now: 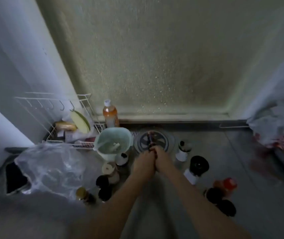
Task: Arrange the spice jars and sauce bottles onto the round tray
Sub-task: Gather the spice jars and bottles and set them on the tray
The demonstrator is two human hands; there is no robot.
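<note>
Both hands, the left hand (145, 161) and right hand (162, 159), are gripping one dark bottle (150, 140), setting it onto the round tray (169, 139); next likely means releasing, then fetching nearby jars (198, 167).

Round grey tray (169, 137) on counter, dark-capped jars (199, 165) scattered either side, upright

tray (171, 140) grey, dark spokes | colander (113, 144) mint | bottle (110, 114) orange

A home kitchen, probably: left of the joined hands (152, 159) stand a wire dish rack (65, 133) and colander (113, 143), jars (103, 182) around them.
</note>
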